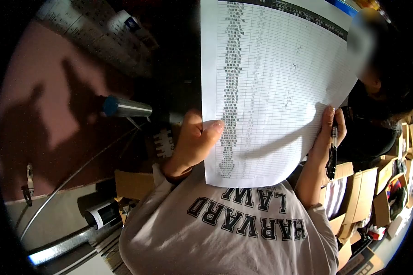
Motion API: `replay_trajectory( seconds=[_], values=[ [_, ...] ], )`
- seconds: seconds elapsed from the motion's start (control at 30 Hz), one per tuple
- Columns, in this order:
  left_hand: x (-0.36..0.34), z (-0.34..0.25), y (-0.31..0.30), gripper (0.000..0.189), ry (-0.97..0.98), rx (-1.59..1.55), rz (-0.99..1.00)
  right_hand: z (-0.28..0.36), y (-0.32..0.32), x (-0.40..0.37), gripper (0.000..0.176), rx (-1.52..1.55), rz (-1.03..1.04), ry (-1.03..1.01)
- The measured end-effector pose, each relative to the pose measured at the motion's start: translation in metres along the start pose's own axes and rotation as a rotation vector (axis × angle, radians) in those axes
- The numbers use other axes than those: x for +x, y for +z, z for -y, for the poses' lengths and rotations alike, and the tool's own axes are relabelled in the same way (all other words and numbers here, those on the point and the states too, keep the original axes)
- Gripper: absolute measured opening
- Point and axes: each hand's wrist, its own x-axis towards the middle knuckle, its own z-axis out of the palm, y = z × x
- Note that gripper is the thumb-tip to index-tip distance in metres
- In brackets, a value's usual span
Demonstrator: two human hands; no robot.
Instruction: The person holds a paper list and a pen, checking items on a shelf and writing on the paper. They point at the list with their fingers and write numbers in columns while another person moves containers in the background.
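A large printed sheet of paper (266, 105) with a table of rows and columns stands up in front of my chest. My left hand (192, 142) grips its left edge, thumb on the front and the other fingers curled out of sight behind it. On the opposite side my right hand (325, 135) pinches the sheet's right edge. A black pen (333, 153) is held along the fingers of that same hand, pointing down. A few handwritten marks show in the sheet's columns. A soft shadow crosses its lower part.
Another person in dark clothing (371, 133) is close by at the right. Open cardboard boxes (360, 195) with packed goods are below them. At the left are a metal tube with a blue cap (128, 107), a cable (73, 176) and a black-and-white cylinder (101, 216).
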Motion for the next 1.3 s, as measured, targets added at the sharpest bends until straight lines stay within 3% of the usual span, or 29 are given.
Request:
replay_trajectory(
  seconds=[0.1, 0.17, 0.2, 0.43, 0.73, 0.83, 1.3],
  values=[
    [-0.002, 0.002, -0.004, 0.014, -0.048, 0.004, 0.007, 0.002, -0.001, -0.001, 0.026, -0.030, -0.008, 0.040],
    [-0.006, 0.006, -0.011, 0.032, -0.122, 0.005, 0.001, -0.003, -0.003, -0.001, 0.026, 0.011, 0.017, 0.022],
    [-0.006, 0.008, -0.011, 0.032, -0.115, 0.010, 0.001, -0.004, -0.003, -0.001, 0.026, 0.016, 0.016, 0.017],
    [0.000, 0.001, -0.002, 0.019, -0.033, 0.031, 0.041, -0.004, -0.006, -0.002, 0.027, 0.006, 0.016, 0.017],
    [-0.005, 0.010, -0.012, 0.030, -0.085, 0.023, 0.016, 0.000, -0.002, -0.002, 0.029, -0.029, 0.019, -0.005],
    [-0.003, 0.004, -0.007, 0.018, -0.024, -0.003, 0.027, 0.002, -0.003, -0.002, 0.029, -0.090, 0.016, -0.014],
    [-0.002, -0.002, -0.006, 0.020, -0.053, -0.025, -0.045, 0.000, -0.002, -0.002, 0.024, -0.028, 0.028, 0.041]
  ],
)
